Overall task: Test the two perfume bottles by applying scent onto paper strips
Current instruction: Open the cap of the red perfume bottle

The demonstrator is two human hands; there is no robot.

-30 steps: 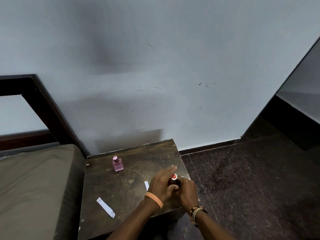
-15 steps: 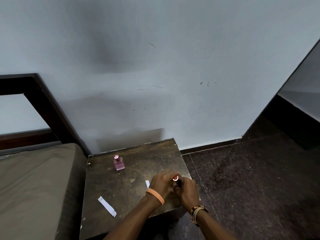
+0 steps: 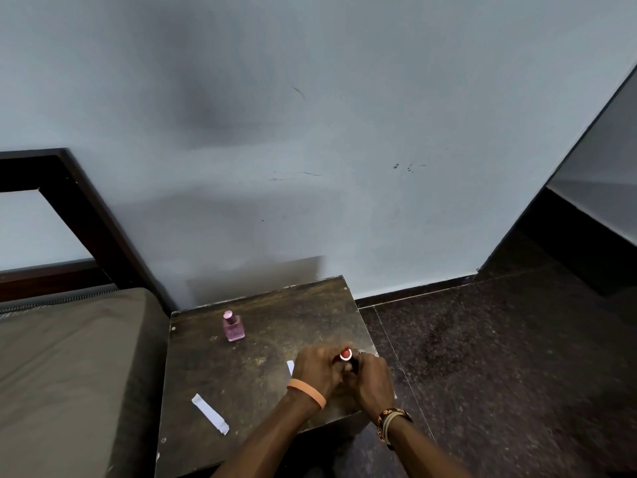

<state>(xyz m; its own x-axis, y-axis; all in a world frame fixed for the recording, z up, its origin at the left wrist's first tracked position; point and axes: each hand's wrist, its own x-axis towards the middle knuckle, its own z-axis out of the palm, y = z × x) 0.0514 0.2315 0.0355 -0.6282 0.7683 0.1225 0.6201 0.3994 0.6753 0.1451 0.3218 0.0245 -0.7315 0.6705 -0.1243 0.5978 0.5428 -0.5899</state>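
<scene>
Left hand (image 3: 319, 369) had curled its forefinger down. Both it and right hand (image 3: 374, 381) clasped the upright red-capped bottle (image 3: 346, 355), paper strip (image 3: 290, 367) just leftward.

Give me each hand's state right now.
Left hand: closed round the red-capped bottle.
Right hand: closed round the same bottle.

— What carries everything?
— A dark, scuffed wooden table (image 3: 241, 374), lower centre of the frame.
— What lies on it?
— A pink perfume bottle (image 3: 234, 326) stands upright near its upper left corner. A white paper strip (image 3: 210, 414) lies flat at lower left, and a second strip (image 3: 290, 367) right of centre is partly hidden by the left hand (image 3: 317, 370).
— And the red-capped bottle (image 3: 347, 357)?
— Both the left hand and the right hand (image 3: 370, 381) grip it at the table's right edge; I cannot tell whether it touches the top
</scene>
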